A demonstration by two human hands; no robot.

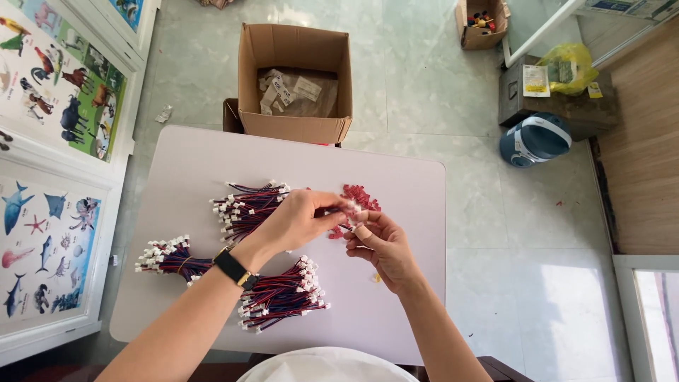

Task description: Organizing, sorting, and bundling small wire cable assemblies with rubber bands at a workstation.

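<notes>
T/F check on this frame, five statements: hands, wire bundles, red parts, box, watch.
1. Both hands meet over the table, fingertips together. True: left hand and right hand pinch something small between them, too small to identify.
2. There is a single wire bundle. False: three wire bundles with white connectors lie on the table.
3. The pile of small red parts lies beyond the hands. True.
4. The cardboard box sits on the table. False: it stands past the far edge, open.
5. The black wristwatch is on the right wrist. False: left wrist.
</notes>
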